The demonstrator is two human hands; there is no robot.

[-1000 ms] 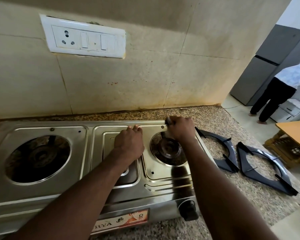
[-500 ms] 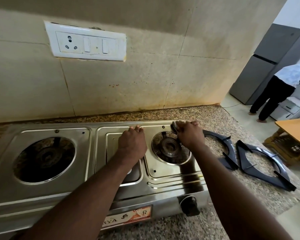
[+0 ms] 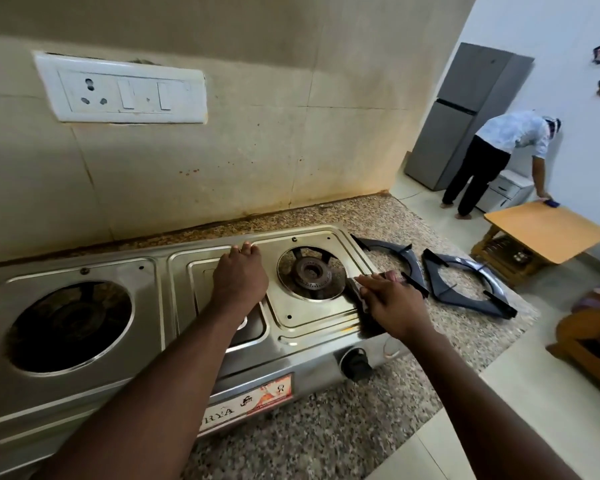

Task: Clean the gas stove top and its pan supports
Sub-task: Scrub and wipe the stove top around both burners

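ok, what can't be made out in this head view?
- Right hand: its fingers cover a dark item at the right edge of the stainless steel gas stove; item and grip unclear.
- Round left burner well: too shadowed for detail.
- Red and white front brand label: partly covered by the left forearm.
- Stove's left end: cut off by the frame edge.
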